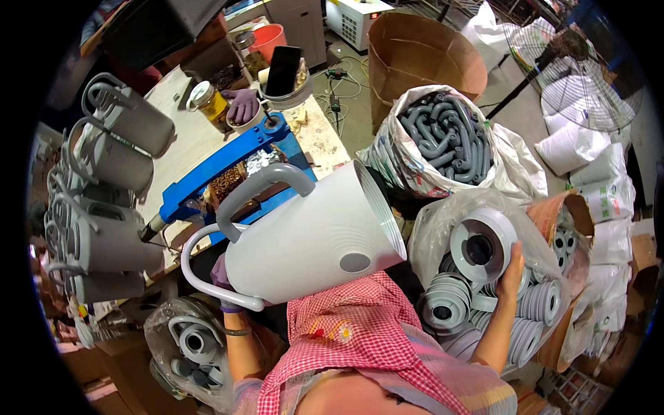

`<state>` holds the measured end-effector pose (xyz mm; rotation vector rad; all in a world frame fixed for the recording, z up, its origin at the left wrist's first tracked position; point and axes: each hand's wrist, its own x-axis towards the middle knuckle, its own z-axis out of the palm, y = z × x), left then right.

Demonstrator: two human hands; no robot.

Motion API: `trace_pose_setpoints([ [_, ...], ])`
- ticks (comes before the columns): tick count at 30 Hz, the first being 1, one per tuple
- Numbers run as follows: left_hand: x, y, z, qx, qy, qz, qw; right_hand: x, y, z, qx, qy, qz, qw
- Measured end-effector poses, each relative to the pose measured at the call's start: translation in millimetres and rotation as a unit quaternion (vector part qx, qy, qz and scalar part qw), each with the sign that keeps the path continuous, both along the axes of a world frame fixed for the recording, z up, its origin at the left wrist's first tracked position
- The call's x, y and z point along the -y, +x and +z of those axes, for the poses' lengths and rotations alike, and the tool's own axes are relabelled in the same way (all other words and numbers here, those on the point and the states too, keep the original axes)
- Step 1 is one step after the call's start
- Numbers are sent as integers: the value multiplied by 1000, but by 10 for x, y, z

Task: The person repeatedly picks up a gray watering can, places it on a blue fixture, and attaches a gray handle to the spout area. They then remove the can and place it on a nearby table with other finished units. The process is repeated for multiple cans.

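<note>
A large light-grey plastic jug lies tilted across my lap, its wide open end facing right. It has a thick grey tube handle on top and a thinner loop handle at the left. My left hand, in a purple glove, grips the jug at its lower left end; the body hides most of the fingers. My bare right hand holds a round grey flanged plastic cap with a dark centre by its edge, above a plastic bag of similar ridged round parts.
Across the workbench lies a blue clamp-like fixture. Several grey jugs stand at the left. A sack of curved grey tubes sits ahead right, beside a cardboard drum. Another bag of parts is at lower left.
</note>
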<state>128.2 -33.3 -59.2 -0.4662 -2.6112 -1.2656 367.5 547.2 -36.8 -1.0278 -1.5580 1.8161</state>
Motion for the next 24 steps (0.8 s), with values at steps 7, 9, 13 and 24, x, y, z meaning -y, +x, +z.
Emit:
trace_pose_setpoints([
  [7, 138, 64, 83, -45, 2, 33, 998, 1438, -1399, 663, -102, 326, 222, 913],
  [9, 273, 108, 145, -56, 6, 44, 997, 1667, -1593, 704, -180, 456, 288, 823],
  [13, 644, 275, 253, 35, 80, 51, 995, 1915, -1744, 915, -290, 472, 363, 749],
  [24, 1137, 670, 614, 133, 404, 119, 897, 2297, -2188, 921, -399, 295, 428, 756],
])
